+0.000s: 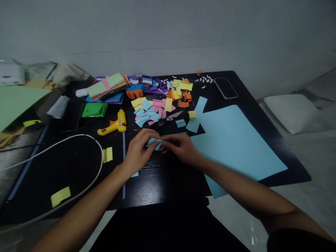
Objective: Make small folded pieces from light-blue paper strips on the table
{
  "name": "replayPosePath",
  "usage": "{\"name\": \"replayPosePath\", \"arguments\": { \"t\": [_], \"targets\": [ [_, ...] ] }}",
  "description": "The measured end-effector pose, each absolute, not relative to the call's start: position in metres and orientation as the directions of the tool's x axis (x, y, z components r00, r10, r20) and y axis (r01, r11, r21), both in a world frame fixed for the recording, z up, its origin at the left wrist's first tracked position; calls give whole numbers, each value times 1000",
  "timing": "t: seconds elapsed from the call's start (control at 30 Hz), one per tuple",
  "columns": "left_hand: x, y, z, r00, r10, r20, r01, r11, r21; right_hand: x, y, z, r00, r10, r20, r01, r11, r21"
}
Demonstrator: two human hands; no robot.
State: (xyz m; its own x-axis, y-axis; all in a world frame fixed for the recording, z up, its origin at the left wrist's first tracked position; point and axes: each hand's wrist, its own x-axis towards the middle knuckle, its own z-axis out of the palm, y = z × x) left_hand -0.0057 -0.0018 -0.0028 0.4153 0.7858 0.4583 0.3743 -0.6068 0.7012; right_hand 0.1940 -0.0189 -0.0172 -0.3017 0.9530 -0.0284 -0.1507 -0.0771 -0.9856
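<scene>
Near the front middle of the black table, my left hand [140, 148] and my right hand [181, 147] meet around a small light blue piece of paper [154, 141]. Fingers of both hands pinch it, and it looks bent or folded. Just beyond my hands lie a pair of scissors [172, 117] and a heap of blue paper pieces [147, 115], with pink and yellow pieces among them. A large light blue sheet [236, 140] spreads beside my right hand and partly under my right forearm.
A yellow glue gun [115, 124] lies left of the heap, with a white cable [101, 154] looping across the table's left side. Stacked coloured paper [107, 87] sits at the back. A phone [225, 88] rests at the back right.
</scene>
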Motion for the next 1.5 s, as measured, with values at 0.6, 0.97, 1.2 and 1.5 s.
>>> {"name": "replayPosePath", "arguments": {
  "t": [0.6, 0.97, 1.2, 1.5],
  "targets": [
    [-4, -3, 3, 390, 833, 394, 430, -542, 722, 193, -18, -13, -333, 940, -76, -172, -139, -975],
    [-2, -6, 4, 358, 850, 388, 432, -519, 738, 192, -20, -12, -344, 936, -79, -197, -155, -968],
    [-1, -8, 1, 327, 860, 393, 442, -506, 741, 190, -23, -16, -343, 936, -78, -169, -143, -975],
    [0, -9, 1, 323, 865, 385, 452, -498, 740, 190, -24, -10, -336, 939, -73, -135, -125, -983]
  ]
}}
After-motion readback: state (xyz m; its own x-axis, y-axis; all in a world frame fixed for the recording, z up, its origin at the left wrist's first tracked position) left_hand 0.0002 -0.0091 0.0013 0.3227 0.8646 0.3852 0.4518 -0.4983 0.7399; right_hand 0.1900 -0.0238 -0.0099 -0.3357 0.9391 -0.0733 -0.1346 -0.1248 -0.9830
